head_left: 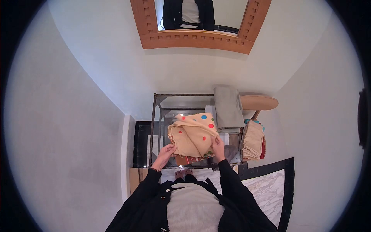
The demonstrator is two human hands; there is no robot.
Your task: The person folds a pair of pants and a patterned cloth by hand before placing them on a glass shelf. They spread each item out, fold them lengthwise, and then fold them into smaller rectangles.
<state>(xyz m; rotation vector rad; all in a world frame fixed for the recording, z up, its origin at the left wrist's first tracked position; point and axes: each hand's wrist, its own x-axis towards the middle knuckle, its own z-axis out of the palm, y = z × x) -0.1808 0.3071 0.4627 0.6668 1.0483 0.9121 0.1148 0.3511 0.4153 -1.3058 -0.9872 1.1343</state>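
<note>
Over a glass-topped table I hold a beige cloth (193, 139) with red, blue and green dots, partly folded, its far edge turned over. My left hand (165, 154) pinches its near left corner. My right hand (218, 149) grips its right edge, fingers partly hidden by the fabric. Beneath the cloth's near side a red and orange patterned piece (187, 159) shows; its kind is hard to make out.
Folded grey cloth (228, 108) lies at the table's (153, 123) back right corner. Beside it stand a chair with a tan backrest (259, 102) and a pile of folded fabrics (252, 141). A wood-framed mirror (197, 40) hangs on the wall. Cardboard (134, 179) is at the left.
</note>
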